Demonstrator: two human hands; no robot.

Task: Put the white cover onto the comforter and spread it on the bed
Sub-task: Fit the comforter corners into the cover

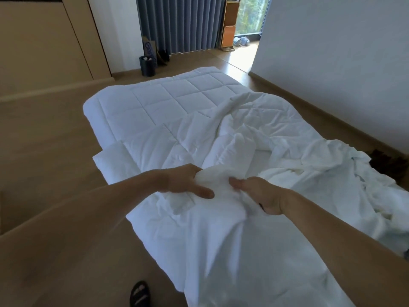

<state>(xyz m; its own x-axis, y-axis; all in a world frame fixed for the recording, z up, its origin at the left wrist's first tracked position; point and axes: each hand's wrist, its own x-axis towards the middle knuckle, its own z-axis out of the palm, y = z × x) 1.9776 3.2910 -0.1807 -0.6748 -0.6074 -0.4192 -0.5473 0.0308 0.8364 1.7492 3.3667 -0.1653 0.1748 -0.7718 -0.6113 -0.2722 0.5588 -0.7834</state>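
Quilted comforter [168,100] lies flat at far left, mostly bare. Left hand [188,182] and right hand [261,196] each clutch bunched white fabric at near middle. White cover [321,169] lies crumpled on the right. Covering is barely begun, with spreading still to do.

I have a single view: the wide-angle camera on the person's head, facing forward and down. It sits close over the left hand [188,182], right hand [260,194] and white cover [221,251], while the comforter [168,100], the curtain [177,23] and the wall [332,41] on the right lie farther off.
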